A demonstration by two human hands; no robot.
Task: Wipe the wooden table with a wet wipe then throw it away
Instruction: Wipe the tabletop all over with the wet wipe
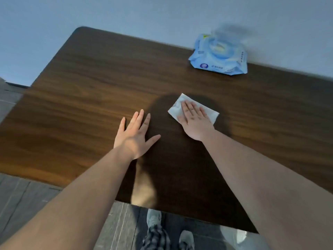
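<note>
Right hand [193, 120] lies flat, fingers straight, pressing down on the white rectangular wet wipe [193, 110] around the middle of the dark brown wooden tabletop [90, 87]. The wipe's long axis runs diagonally, far-left to near-right. Left hand [134, 134] is spread open, palm down on the wood just beside it, gripping nothing. A light blue plastic wipes pack [219, 55] sits at the far edge by the wall.
</note>
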